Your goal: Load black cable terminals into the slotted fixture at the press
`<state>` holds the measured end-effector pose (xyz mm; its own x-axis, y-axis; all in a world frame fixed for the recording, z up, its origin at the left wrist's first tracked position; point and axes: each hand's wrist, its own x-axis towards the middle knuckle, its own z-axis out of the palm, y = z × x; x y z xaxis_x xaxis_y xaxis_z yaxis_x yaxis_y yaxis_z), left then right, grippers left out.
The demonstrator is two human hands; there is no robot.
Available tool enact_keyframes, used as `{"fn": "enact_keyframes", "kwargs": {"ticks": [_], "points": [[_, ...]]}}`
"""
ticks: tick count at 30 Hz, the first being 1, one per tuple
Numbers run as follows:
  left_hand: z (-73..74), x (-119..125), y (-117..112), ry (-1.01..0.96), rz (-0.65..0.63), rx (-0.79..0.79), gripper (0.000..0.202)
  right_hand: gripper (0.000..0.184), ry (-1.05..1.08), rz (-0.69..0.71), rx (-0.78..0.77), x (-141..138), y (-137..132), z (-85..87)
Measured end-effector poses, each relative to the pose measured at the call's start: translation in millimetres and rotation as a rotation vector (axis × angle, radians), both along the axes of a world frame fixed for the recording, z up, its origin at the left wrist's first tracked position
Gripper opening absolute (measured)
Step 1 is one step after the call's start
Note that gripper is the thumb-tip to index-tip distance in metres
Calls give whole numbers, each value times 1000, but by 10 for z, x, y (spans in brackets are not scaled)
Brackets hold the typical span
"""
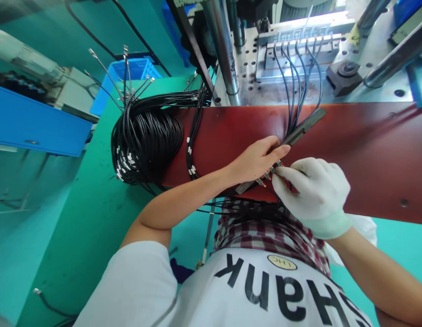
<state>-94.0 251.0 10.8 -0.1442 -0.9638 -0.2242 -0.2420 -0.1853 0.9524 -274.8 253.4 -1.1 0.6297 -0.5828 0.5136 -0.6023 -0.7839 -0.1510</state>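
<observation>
My bare left hand [252, 160] grips a long grey metal bar [309, 123] lying at a slant over the red board. Small metal cable ends [260, 182] with reddish tips stick out along the bar's near side, just under my left fingers. My right hand [315, 190], in a white glove, pinches one of these cable ends by the bar; the fingertips partly hide it. Several black cables [292, 102] run from beyond the bar to a metal fixture [299, 59] on the machine.
A thick coil of black cables [151, 145] with metal ends lies on the left, beside a thinner cable bundle [193, 131]. The red board [374, 159] spans the front of the machine, whose steel posts [222, 45] rise behind it. A blue crate [136, 70] stands at the back left.
</observation>
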Motion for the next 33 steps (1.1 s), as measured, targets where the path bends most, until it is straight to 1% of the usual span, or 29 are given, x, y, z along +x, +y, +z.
{"fn": "enact_keyframes", "kwargs": {"ticks": [5, 7, 11, 14, 19, 22, 25, 27, 28, 30, 32, 33], "points": [[-24, 16, -9, 1, -13, -34, 43, 9, -5, 36, -17, -15, -22, -21], [-22, 15, -9, 0, -8, -34, 43, 8, -9, 26, 10, -30, -14, -12], [-1, 1, 5, 23, 16, 7, 41, 14, -31, -2, 74, -67, 56, 14], [13, -14, 18, 39, 38, 30, 41, 13, -60, -10, 72, -75, 115, 27], [16, -28, 12, 28, 28, -10, 43, 13, 1, 6, 98, -16, 120, 51], [8, -29, -1, 1, 24, -24, 43, 15, -12, -6, 140, 40, 109, 38], [-3, -38, 0, -9, 25, -16, 44, 16, -48, -22, 141, 95, 109, 7], [-13, -48, 9, 4, 37, 6, 45, 15, -52, -17, 156, 82, 103, 25], [-17, -50, 14, 16, 45, 19, 45, 14, -66, 4, 194, 41, 98, 55], [-24, -42, 23, 45, 57, 51, 46, 12, -163, 31, 348, -137, 101, 141], [-22, -12, 26, 77, 71, 77, 46, 11, -387, -34, 518, -438, 142, 207], [-16, 11, 25, 92, 82, 86, 45, 8, -498, -109, 605, -619, 182, 209]]}}
